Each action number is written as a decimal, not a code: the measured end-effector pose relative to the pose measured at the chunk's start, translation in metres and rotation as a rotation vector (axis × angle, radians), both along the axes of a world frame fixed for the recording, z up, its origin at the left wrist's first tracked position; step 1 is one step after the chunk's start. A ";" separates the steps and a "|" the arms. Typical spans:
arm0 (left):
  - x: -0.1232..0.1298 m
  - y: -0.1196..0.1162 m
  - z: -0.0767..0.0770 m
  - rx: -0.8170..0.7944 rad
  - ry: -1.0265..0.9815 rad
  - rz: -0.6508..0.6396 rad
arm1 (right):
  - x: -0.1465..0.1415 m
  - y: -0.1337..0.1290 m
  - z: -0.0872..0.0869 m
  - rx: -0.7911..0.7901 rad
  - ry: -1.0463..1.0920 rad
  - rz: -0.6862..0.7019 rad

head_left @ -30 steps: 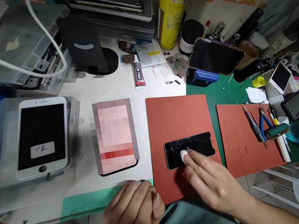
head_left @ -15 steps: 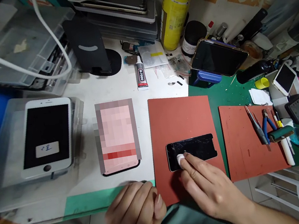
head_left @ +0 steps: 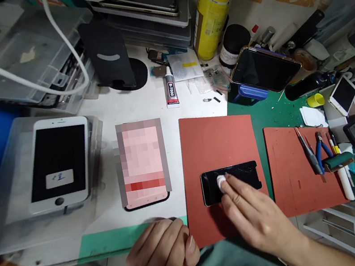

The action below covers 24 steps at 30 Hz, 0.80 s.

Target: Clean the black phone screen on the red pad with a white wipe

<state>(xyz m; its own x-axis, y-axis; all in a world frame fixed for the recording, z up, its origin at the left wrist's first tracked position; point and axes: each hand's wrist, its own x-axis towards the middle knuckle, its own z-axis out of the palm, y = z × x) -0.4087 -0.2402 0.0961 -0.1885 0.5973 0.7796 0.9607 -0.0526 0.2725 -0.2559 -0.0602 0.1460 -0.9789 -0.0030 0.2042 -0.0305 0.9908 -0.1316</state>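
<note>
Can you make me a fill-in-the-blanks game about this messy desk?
The right hand presses a small ____ wad onto a black phone.
The left hand rests at the desk edge, to the ____ of the orange-red mat.
The tall can behind the mat is mostly ____.

Missing words: white, left, yellow.

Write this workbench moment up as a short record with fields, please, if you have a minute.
Right hand: pinches a white wad against a black phone screen
Left hand: rests at the edge of the white bench, holding nothing
Surface under screen: red mat
Nearby: white phone screen, glue tube, pliers
</note>
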 end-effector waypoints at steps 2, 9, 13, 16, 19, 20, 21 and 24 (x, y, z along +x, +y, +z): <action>0.000 0.001 0.000 0.002 0.002 0.002 | 0.000 -0.001 0.000 -0.019 0.006 0.043; 0.000 0.000 0.003 -0.013 -0.016 0.001 | 0.001 -0.002 0.000 0.043 -0.012 0.016; -0.001 -0.001 0.004 -0.044 0.005 -0.018 | 0.000 -0.002 0.001 0.045 -0.006 0.049; 0.000 0.000 0.004 -0.045 -0.008 -0.026 | 0.001 -0.002 0.001 0.067 -0.027 0.016; 0.000 0.000 0.004 -0.027 -0.004 -0.030 | 0.000 -0.003 0.001 0.041 -0.011 0.059; 0.000 -0.001 0.003 -0.030 -0.004 -0.029 | 0.000 -0.003 0.000 0.047 -0.010 0.071; 0.000 -0.001 0.003 -0.040 -0.009 -0.029 | -0.001 -0.003 0.000 0.060 -0.011 0.069; 0.000 -0.004 0.002 -0.054 -0.041 -0.028 | -0.001 -0.001 -0.001 0.095 -0.018 0.023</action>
<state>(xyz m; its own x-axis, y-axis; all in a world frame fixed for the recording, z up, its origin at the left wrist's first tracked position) -0.4082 -0.2440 0.0977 -0.2017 0.6439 0.7380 0.9471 -0.0638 0.3145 -0.2569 -0.0615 0.1454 -0.9819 -0.0440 0.1842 -0.0519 0.9979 -0.0379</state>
